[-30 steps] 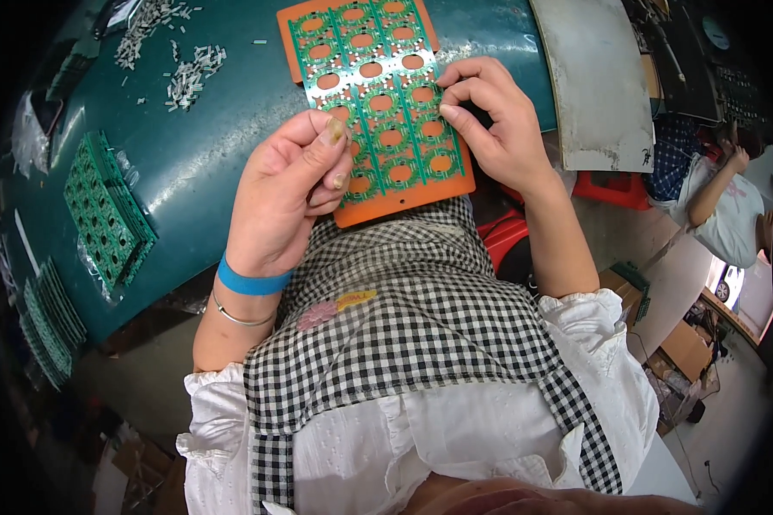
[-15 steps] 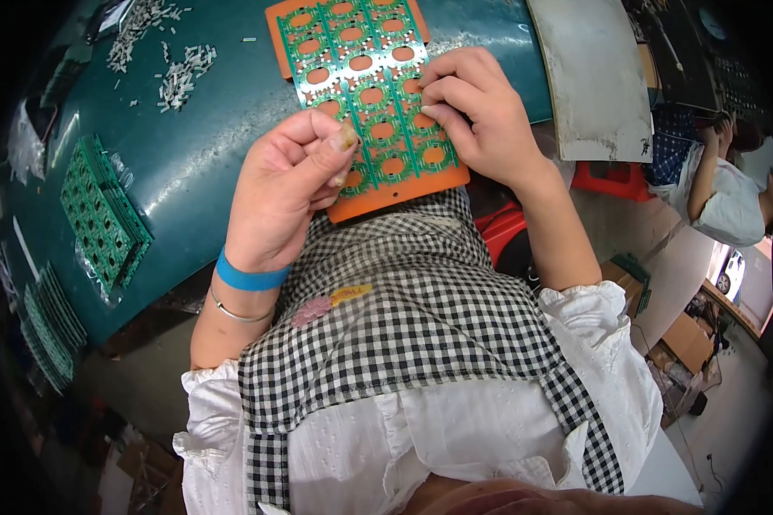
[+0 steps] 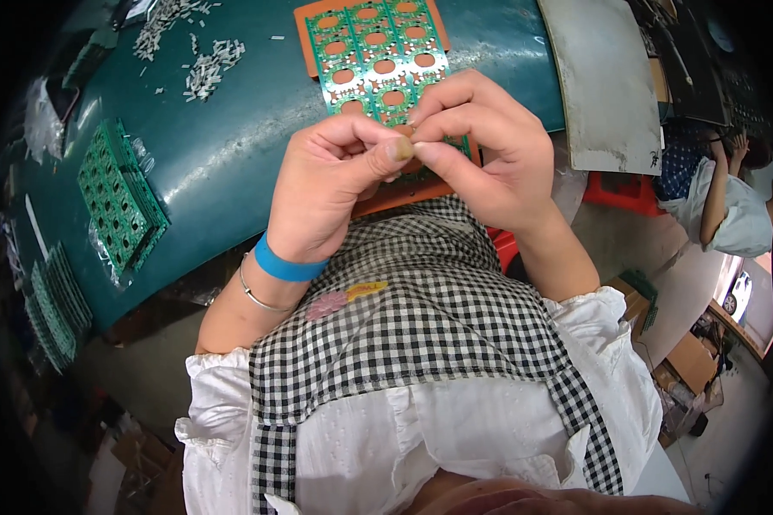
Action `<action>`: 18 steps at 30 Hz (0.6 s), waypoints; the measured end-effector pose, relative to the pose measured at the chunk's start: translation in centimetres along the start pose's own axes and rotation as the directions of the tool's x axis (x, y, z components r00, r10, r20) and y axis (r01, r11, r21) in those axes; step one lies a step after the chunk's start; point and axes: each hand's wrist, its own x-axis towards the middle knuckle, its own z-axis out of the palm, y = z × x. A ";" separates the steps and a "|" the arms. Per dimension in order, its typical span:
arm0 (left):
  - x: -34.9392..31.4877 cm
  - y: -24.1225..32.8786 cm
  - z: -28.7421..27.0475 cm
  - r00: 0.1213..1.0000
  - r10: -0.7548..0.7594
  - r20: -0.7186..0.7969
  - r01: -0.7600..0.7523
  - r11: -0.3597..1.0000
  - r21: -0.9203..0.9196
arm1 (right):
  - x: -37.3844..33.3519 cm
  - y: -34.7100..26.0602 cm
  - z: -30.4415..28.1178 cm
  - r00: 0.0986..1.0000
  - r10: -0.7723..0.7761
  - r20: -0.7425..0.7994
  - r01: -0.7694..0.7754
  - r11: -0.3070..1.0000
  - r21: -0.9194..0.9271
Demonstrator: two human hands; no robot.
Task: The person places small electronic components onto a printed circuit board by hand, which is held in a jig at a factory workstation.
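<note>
A green circuit board panel (image 3: pixel 378 77) with rows of oval cut-outs lies on an orange tray (image 3: pixel 311 53) at the table's near edge. Over the panel's near end, my left hand (image 3: pixel 335 176) and my right hand (image 3: pixel 498 154) meet fingertip to fingertip. The left thumb and forefinger are pinched together, covering whatever is between them. The right thumb and forefinger close at the same spot; their grip is also too small and covered to make out. Both hands hide the near rows of the panel.
Small white pieces (image 3: pixel 210 69) lie scattered at the far left of the green table (image 3: pixel 249 129). A stack of green boards (image 3: pixel 116 202) stands at left, and more boards (image 3: pixel 56 309) stand beyond the edge. A grey panel (image 3: pixel 605 86) is at right. Another person (image 3: pixel 721 197) sits far right.
My right hand has left the right side of the panel and come to my left fingertips. My left hand has shifted right. The whole view has moved slightly.
</note>
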 end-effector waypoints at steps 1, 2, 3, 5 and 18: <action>0.0 0.2 0.1 1.000 0.024 -0.012 -0.023 0.996 0.082 | 0.0 0.0 -0.1 0.999 0.046 -0.019 -0.044 0.997 0.064; 0.0 0.4 0.1 0.999 0.048 -0.022 -0.043 0.986 0.164 | 0.0 0.2 -0.3 0.999 0.043 -0.016 -0.041 0.997 0.068; 0.4 1.0 -0.2 0.983 0.174 -0.062 -0.142 0.927 0.349 | -0.1 0.5 -0.9 0.997 0.069 -0.027 -0.068 0.997 0.046; 2.1 2.7 -2.3 0.907 0.420 -0.030 -0.308 0.711 0.632 | -0.3 0.8 -2.2 0.988 0.152 -0.006 -0.152 0.988 -0.009; 8.7 3.4 -8.3 0.861 0.478 0.171 -0.345 0.304 0.888 | -2.4 2.7 -3.6 0.973 0.218 0.074 -0.199 0.958 -0.206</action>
